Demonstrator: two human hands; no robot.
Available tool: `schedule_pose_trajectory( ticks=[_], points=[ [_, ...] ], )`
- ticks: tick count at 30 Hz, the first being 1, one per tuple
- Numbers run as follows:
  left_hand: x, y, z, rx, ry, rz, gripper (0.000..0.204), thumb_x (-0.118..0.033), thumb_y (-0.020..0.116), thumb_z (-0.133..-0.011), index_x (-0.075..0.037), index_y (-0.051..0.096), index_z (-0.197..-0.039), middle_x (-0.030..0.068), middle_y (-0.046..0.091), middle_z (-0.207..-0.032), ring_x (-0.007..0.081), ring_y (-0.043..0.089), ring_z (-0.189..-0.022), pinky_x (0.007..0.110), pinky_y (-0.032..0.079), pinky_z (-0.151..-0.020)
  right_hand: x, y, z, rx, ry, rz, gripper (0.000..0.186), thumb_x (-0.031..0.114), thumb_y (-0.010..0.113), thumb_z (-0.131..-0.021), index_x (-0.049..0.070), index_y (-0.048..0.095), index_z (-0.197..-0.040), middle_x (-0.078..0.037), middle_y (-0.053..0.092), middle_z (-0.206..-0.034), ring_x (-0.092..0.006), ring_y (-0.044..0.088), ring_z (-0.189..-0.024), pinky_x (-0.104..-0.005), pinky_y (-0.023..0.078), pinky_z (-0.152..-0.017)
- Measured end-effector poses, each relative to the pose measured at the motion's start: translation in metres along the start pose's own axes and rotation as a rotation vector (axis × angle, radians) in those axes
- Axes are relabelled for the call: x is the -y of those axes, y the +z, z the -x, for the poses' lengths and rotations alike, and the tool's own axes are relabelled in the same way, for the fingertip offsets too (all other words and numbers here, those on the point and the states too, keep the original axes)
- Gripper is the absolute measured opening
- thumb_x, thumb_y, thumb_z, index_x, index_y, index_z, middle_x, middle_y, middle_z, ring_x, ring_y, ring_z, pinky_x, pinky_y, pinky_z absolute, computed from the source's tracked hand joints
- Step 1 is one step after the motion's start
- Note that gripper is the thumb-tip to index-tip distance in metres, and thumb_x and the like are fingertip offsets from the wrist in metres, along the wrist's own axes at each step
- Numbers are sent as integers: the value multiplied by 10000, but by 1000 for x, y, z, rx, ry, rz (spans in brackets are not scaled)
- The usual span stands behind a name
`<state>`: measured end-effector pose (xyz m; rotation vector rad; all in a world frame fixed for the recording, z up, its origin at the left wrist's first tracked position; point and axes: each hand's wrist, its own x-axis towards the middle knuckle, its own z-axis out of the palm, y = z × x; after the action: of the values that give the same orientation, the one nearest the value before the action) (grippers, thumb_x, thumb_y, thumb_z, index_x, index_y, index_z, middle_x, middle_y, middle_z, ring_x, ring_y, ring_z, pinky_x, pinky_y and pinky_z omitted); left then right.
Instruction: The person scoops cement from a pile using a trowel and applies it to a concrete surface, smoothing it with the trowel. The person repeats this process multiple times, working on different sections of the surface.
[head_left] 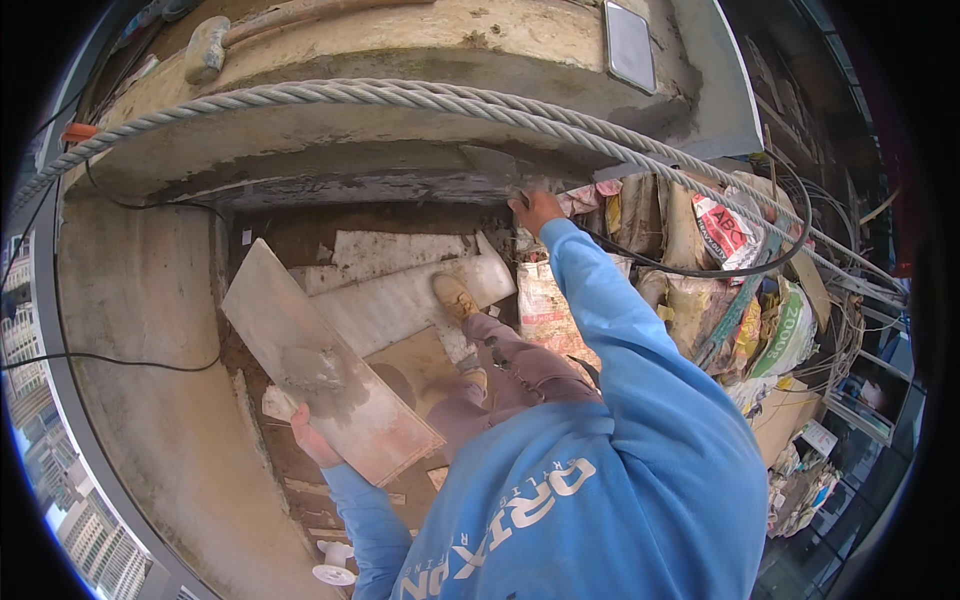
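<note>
My left hand [314, 440] grips the lower left edge of a long pale board [262, 290], held tilted in front of my legs. A patch of wet grey mortar [312, 372] lies on its middle. At the far side my right hand [538, 210] reaches to the low concrete wall [380, 165], its fingers closed round what appears to be a trowel [488, 160]. The flat grey blade is against the wall, and the handle is mostly hidden. Along the wall's lower face runs a band of dark, wet mortar [390, 189].
Thick wire ropes [400, 95] cross above the wall. On the ledge lie a mallet [207, 52] and a phone [630, 45]. Stuffed sacks [715, 235] crowd the right, beneath a looping black cable [690, 272]. White sheets [400, 295] lie underfoot; a white spool [335, 565] stands lower left.
</note>
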<state>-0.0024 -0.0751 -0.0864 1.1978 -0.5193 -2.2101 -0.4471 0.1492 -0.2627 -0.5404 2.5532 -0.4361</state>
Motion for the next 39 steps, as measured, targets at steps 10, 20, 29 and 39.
schedule_pose_trajectory(
  ticks=[10,20,29,39],
  points=[
    [-9,-9,9,40,-38,-64,615,-352,545,-891,4,460,-1385,169,563,-1336,337,562,-1181,456,433,-1034,-54,13,-16,66,384,-46,525,507,532,-937,114,631,-1270,-177,645,-1243,-337,598,-1184,-447,443,-1024],
    [-5,-12,17,1,-40,-43,601,-326,557,-874,-13,472,-1380,161,572,-1316,325,563,-1173,450,446,-1017,-109,2,4,-106,465,-63,579,533,577,-887,85,637,-1249,-238,623,-1247,-397,570,-1197,-452,437,-1025],
    [-1,-24,18,35,-134,-11,607,-341,550,-869,-8,475,-1371,165,571,-1317,337,566,-1171,459,454,-1008,-120,9,12,-126,768,-100,731,586,593,-867,-18,581,-1280,-255,577,-1318,-390,542,-1245,-418,428,-1043],
    [-4,-5,24,34,-85,-28,678,-348,557,-839,-20,423,-1417,164,539,-1345,335,546,-1193,448,449,-1020,-72,24,58,-298,671,-265,514,489,548,-917,59,689,-1160,-232,675,-1137,-378,627,-1104,-428,481,-957]
  ],
)
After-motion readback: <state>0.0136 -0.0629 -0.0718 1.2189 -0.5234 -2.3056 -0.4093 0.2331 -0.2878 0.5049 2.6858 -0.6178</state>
